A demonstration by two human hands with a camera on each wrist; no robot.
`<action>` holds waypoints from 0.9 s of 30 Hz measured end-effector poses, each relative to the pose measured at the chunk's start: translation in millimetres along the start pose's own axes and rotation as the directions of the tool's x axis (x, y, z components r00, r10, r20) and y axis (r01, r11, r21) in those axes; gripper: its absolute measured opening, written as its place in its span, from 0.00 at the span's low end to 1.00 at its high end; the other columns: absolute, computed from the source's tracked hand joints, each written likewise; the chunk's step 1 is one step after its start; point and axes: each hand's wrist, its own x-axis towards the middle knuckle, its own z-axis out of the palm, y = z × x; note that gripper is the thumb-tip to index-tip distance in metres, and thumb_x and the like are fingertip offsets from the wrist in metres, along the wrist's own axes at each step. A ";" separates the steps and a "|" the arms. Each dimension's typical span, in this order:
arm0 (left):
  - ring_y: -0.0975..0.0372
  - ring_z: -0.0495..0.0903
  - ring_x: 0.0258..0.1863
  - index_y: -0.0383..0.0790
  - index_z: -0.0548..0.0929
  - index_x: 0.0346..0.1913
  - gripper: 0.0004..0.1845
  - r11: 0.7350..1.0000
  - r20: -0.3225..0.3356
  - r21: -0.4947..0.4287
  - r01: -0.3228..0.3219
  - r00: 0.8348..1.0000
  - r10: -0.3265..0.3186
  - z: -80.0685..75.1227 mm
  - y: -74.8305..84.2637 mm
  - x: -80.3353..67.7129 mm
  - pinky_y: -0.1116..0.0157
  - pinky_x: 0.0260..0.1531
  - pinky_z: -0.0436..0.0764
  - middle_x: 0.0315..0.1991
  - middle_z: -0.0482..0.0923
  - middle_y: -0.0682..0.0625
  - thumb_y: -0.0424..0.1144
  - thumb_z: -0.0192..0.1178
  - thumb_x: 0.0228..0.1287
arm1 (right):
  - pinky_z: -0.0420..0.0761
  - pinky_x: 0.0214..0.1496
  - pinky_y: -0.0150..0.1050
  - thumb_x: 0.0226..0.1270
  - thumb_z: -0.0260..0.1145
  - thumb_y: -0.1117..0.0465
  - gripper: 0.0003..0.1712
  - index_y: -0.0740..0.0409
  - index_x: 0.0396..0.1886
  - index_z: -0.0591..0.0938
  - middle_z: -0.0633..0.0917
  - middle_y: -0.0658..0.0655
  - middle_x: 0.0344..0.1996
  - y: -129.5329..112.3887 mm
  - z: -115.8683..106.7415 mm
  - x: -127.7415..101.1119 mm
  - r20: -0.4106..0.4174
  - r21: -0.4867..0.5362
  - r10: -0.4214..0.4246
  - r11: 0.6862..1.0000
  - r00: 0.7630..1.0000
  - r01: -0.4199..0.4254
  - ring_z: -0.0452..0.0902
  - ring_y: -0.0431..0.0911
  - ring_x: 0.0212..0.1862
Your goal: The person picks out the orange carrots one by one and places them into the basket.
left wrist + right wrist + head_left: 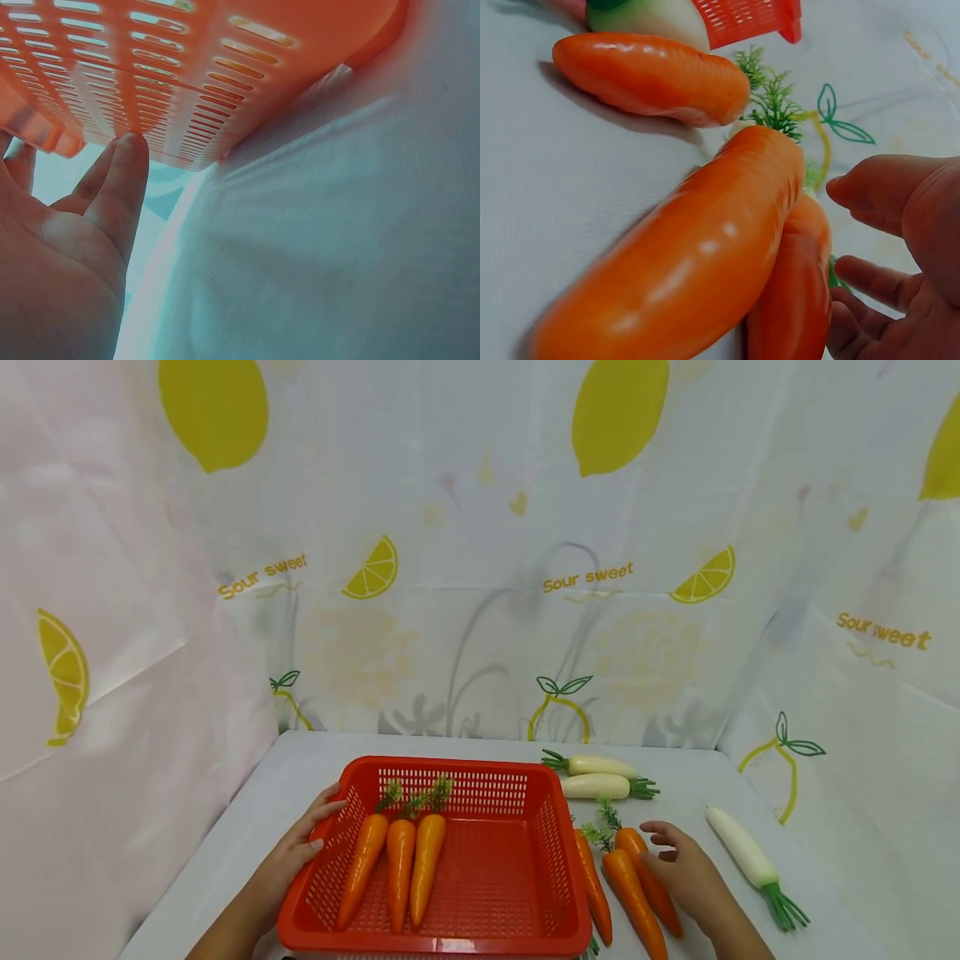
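Note:
A red slotted basket [480, 767] sits on the white table and holds three orange carrots [400, 870] side by side. My left hand [321, 823] rests against the basket's left wall, the thumb on the rim. In the left wrist view its fingers [112, 187] lie straight and touch the basket [187, 67] from outside. My right hand [670, 850] hovers with relaxed, slightly bent fingers just right of three loose carrots [634, 893] beside the basket, holding nothing. The right wrist view shows these carrots [690, 262] close to that hand [900, 225].
Two white radishes [600, 777] lie behind the loose carrots, and a third [748, 855] lies at the far right. A lemon-print cloth [480, 568] walls the table at the back and both sides. The right half of the basket floor [502, 877] is bare.

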 end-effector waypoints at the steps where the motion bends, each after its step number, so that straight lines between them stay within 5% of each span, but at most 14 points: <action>1: 0.88 0.52 0.71 0.33 0.57 0.81 0.29 1.000 -0.004 0.004 0.007 1.000 -0.007 0.0 0.5 -0.1 0.72 0.63 0.74 0.87 0.34 0.55 0.34 0.39 0.82 | 0.83 0.55 0.57 0.73 0.70 0.51 0.32 0.58 0.71 0.74 0.76 0.71 0.66 0.6 1.1 0.3 0.011 0.000 0.002 1.000 1.000 -0.002 0.76 0.65 0.62; 27: 0.87 0.51 0.73 0.31 0.58 0.80 0.28 0.999 -0.005 0.040 -0.019 1.000 0.019 -0.7 -1.3 0.2 0.74 0.64 0.71 0.86 0.38 0.57 0.35 0.38 0.82 | 0.86 0.51 0.56 0.68 0.70 0.61 0.37 0.48 0.76 0.71 0.75 0.71 0.68 10.1 7.0 -1.4 0.097 -0.041 0.028 0.999 0.995 -0.024 0.79 0.60 0.59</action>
